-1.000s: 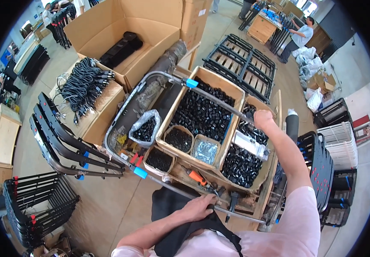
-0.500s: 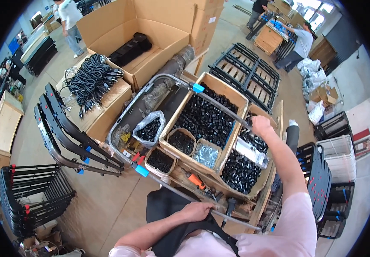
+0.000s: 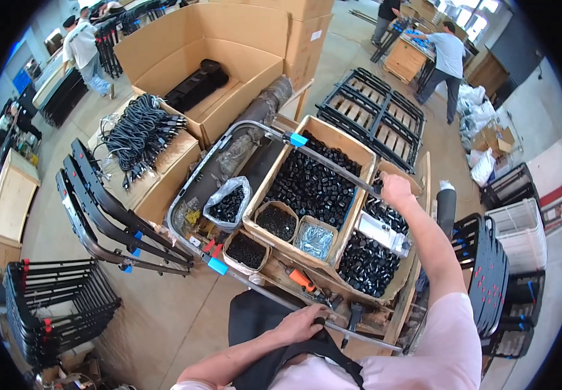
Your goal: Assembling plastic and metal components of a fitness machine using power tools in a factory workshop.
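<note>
A U-shaped metal tube frame (image 3: 182, 188) with blue and red fittings spans the workbench, its bend at the left. My right hand (image 3: 398, 190) is closed around the far tube by its end, above boxes of black parts. On the near tube, close to my body, my left hand (image 3: 301, 324) is closed; a small dark piece shows by its fingertips. Under the frame stands a carton of black plastic caps (image 3: 316, 179), with tubs of dark screws (image 3: 276, 221) and silvery screws (image 3: 314, 240) inside. Another carton holds shiny black parts (image 3: 366, 265).
An orange-handled tool (image 3: 301, 280) and a black power tool (image 3: 353, 317) lie below the cartons. Bundled black cables (image 3: 139, 133) rest on a box at the left. Curved black frames (image 3: 108, 208) stand nearby. A large open carton (image 3: 248, 65) is behind. Other people work farther off.
My hands keep their places on the frame, which sits almost as before. The view has shifted slightly. In the background, people at the left and right have changed posture.
</note>
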The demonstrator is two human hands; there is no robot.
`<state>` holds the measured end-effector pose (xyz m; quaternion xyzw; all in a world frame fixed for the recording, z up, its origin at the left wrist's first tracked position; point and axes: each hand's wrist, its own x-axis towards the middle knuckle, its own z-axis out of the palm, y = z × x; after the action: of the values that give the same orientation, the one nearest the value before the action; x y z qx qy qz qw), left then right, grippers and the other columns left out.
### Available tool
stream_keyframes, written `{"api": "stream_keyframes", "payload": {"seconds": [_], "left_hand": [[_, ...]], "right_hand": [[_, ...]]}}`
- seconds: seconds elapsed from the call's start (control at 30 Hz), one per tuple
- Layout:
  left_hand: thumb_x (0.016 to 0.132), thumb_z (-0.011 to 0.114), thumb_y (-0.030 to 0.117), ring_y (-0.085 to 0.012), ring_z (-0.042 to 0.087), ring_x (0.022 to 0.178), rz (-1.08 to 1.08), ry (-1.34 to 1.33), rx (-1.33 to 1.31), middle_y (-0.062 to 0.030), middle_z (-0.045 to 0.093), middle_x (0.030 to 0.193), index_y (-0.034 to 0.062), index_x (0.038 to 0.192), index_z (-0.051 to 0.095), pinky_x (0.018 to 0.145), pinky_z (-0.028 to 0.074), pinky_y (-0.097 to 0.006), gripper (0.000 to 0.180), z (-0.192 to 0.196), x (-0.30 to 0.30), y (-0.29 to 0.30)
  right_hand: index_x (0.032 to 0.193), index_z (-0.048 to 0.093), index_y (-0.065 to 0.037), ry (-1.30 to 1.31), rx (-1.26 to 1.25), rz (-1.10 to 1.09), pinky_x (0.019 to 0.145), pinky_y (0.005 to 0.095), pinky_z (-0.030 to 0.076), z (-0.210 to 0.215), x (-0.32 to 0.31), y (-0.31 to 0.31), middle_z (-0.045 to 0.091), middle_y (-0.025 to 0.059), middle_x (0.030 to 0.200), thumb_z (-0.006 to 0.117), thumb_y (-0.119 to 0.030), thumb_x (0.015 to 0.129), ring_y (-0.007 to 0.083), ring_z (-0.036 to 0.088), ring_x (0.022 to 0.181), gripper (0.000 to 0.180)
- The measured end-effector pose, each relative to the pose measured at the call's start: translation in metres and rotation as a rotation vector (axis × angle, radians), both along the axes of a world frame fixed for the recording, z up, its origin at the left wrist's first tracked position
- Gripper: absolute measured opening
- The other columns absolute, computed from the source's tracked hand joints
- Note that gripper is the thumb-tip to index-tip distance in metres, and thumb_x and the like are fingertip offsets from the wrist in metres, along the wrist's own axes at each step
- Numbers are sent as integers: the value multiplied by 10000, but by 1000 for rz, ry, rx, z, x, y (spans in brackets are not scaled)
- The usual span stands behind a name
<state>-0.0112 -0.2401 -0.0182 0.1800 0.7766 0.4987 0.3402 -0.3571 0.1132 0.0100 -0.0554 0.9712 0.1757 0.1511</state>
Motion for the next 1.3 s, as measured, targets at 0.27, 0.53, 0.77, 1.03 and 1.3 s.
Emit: {"api": "stream_keyframes", "payload": {"seconds": [0.27, 0.53, 0.77, 1.03, 1.3], "left_hand": [[1017, 608, 256, -372, 719, 1061, -32, -78, -106, -193, 733, 1125, 169, 1367, 624, 899, 567, -467, 361, -19, 9, -10], [1055, 540, 296, -381, 721, 1045, -31, 76, -163, -148, 753, 1085, 216, 1281, 707, 868, 580, -490, 292, -1, 11, 18], [836, 648, 25, -381, 547, 1338, -138, 511, -79, -184, 510, 1470, 76, 1445, 542, 1025, 518, -454, 620, 10, 14, -7], [935, 668, 103, -331, 689, 1140, 962, 565, -84, -180, 701, 1206, -4, 1381, 589, 1004, 549, -439, 466, 24, -68, -160], [921, 660, 265, -355, 728, 1110, 1352, 386, -111, -204, 765, 1161, 36, 1219, 720, 985, 555, -419, 381, 21, -270, -338]], "right_hand": [[1187, 687, -23, -58, -174, 58, 917, 548, 597, 2, -8, -41, 764, 235, 1097, 695, -236, 897, 425, 737, 1066, 360], [1194, 651, 48, 262, -325, -154, 974, 552, 563, -43, -7, -4, 743, 302, 1107, 649, -332, 973, 467, 714, 1099, 439], [1224, 606, 53, 380, -136, 124, 886, 506, 597, -40, 37, -28, 741, 233, 983, 706, -337, 959, 408, 746, 983, 483], [1183, 692, -114, -465, -709, 603, 807, 507, 597, 42, 307, -156, 763, 164, 1011, 715, -438, 951, 394, 741, 928, 400], [1058, 639, -4, -255, -475, 358, 633, 481, 586, -10, 366, -155, 715, 200, 773, 726, -444, 923, 374, 747, 753, 468]]}}
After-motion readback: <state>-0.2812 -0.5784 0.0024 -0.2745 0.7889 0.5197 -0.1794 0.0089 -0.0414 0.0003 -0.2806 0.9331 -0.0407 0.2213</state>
